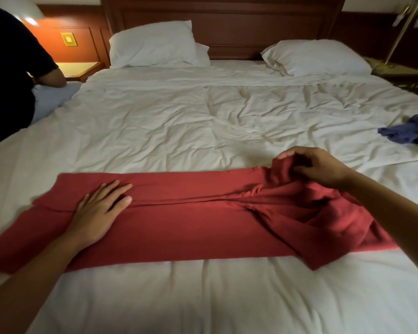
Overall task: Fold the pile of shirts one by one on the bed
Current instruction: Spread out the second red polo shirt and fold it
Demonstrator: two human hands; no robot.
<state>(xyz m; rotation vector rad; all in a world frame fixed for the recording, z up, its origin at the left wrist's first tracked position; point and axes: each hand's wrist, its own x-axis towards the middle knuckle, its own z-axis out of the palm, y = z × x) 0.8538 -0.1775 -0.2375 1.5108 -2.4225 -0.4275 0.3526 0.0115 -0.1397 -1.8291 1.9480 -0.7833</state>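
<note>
head view: left hand [95,214] fingers [116,186] flat on red shirt [179,227], right hand [316,168] pinching its bunched end

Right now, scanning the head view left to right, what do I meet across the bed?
Person in dark top → left hand pressing flat on the red shirt → right hand pinching its bunched end → crumpled blue garment.

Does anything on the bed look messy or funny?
Yes. The red shirt lies flat under the left hand, but its right end is bunched and twisted where the right hand pinches it. A blue garment also lies crumpled near the right edge of the bed, not folded.
</note>
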